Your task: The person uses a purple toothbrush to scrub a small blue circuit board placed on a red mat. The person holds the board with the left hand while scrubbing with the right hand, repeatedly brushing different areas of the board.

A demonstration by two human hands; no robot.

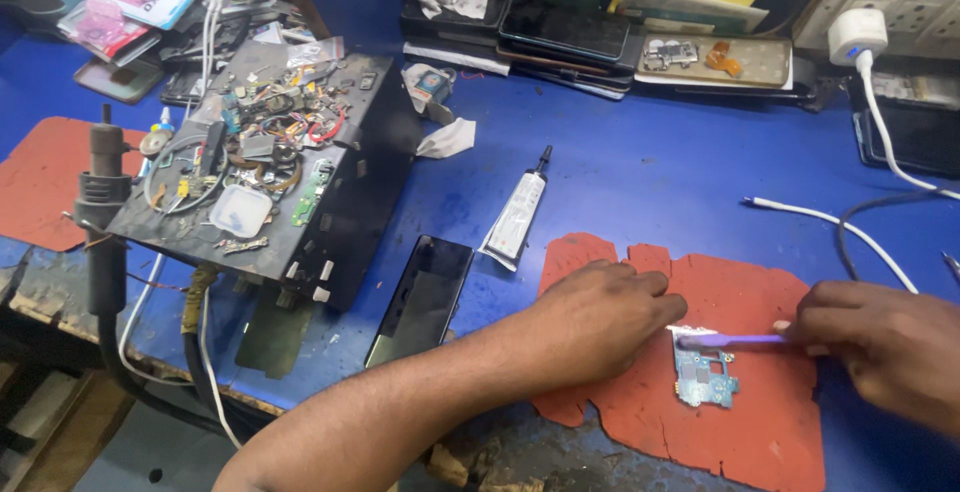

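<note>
- Left hand (pixel 608 314) rests curled, knuckles up, on the red mat (pixel 760 422); fingertips press down just left of the small circuit board (pixel 706 376). It seems to steady the board's top-left corner, but whether it pinches anything can't be told; fingers are tucked under.
- Right hand (pixel 885 337) is closed around the handle of a purple brush (pixel 730 338), coming in from the right.
- Brush lies approx. horizontal, long axis left-right; its white bristle head sits at the board's upper edge, touching or just above it.
- Board: blue-green, lies flat on the mat, long axis roughly up-down in view, i.e. crosswise to the brush. It sits between both hands, just below the brush tip; left hand is nearer.
- Mat lies on the blue surface (pixel 640 172), near its front edge.
- Nearby, well apart from hands: white glue tube w/ black nozzle (pixel 518 214), dark phone (pixel 422 297) lying flat, black box (pixel 300 172) topped w/ loose parts, white cable (pixel 830 220) at right.
</note>
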